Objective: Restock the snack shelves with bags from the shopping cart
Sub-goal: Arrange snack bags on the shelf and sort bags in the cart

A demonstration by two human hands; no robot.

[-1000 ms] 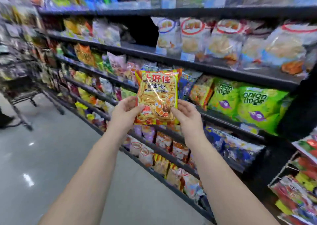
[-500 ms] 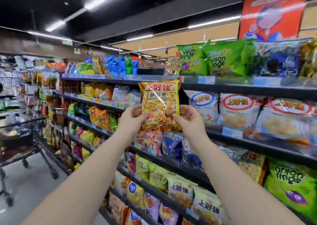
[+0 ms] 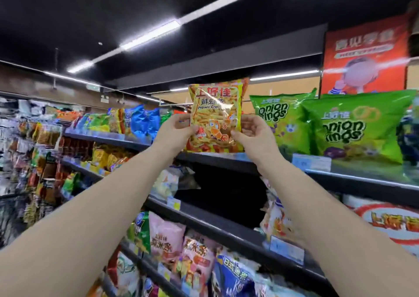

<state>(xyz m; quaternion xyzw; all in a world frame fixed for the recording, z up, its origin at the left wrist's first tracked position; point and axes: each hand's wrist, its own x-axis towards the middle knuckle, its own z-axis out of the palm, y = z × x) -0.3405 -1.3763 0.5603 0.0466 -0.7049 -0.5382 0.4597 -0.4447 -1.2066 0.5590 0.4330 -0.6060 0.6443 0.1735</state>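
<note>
Cracker bag beside onion-ring bags

**Print legible on the snack shelves**

On the prawn cracker bag, "上好佳" is printed in red across the top. Below it, "鲜虾" and "Prawn Cra" can be read, and the rest is lost in glare. "onion rings" is shown in dark letters on the left green bag. It is repeated on the right green bag, where "上好佳" is set above it in white. "上好佳" is also seen in red on the white bag one shelf lower, cut by the frame edge. On the pink bags, only a final "条" is made out. The characters on the red poster and the print on the shelf-edge price labels are too blurred to be read.
</note>
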